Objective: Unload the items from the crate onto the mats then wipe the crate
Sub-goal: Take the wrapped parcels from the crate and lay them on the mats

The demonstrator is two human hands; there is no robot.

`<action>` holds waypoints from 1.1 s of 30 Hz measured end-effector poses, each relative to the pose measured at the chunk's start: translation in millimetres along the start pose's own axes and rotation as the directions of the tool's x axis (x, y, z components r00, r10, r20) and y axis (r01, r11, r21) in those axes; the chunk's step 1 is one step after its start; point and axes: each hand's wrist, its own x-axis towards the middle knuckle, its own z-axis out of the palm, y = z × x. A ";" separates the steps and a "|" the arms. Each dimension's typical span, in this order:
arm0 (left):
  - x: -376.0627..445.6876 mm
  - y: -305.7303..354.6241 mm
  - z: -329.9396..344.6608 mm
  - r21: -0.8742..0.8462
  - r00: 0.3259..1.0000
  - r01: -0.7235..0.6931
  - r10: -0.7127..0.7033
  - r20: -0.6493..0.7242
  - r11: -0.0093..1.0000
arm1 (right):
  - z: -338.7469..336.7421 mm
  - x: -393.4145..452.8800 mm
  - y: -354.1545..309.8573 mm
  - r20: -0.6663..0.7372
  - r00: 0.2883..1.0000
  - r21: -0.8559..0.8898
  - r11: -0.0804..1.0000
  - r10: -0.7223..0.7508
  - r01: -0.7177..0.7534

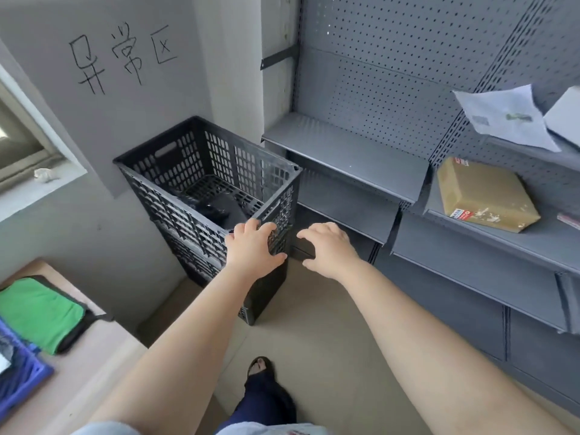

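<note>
A black perforated plastic crate (175, 171) stands on top of stacked black crates in the corner by the grey wall. Dark items (219, 208) lie on its bottom; I cannot tell what they are. My left hand (254, 246) rests on the crate's near right corner, fingers spread over the rim and side. My right hand (329, 246) hovers just right of that corner with relaxed fingers, holding nothing and apart from the crate. A green mat (37, 312) lies on a wooden table at the lower left.
Grey metal shelving (345, 146) with a pegboard back fills the right side. A cardboard box (483, 196) and white papers (508, 117) lie on its shelves. A blue crate (18, 372) sits at the lower left table edge. My foot (260, 368) is on the beige floor.
</note>
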 end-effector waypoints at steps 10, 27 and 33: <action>133.8 -87.0 -46.1 0.013 0.992 0.126 -0.127 0.018 0.992 | -49.1 169.6 -37.0 -0.004 0.994 -0.004 0.994 -0.105 0.105; 238.0 -132.3 5.2 0.016 0.849 0.485 -0.476 0.228 0.874 | 5.2 389.8 -46.5 0.316 0.852 0.080 0.907 -0.417 0.414; 262.5 -135.0 7.0 -0.038 0.651 0.741 -0.702 0.289 0.671 | 13.4 449.7 -52.1 0.414 0.761 0.138 0.860 -0.500 0.491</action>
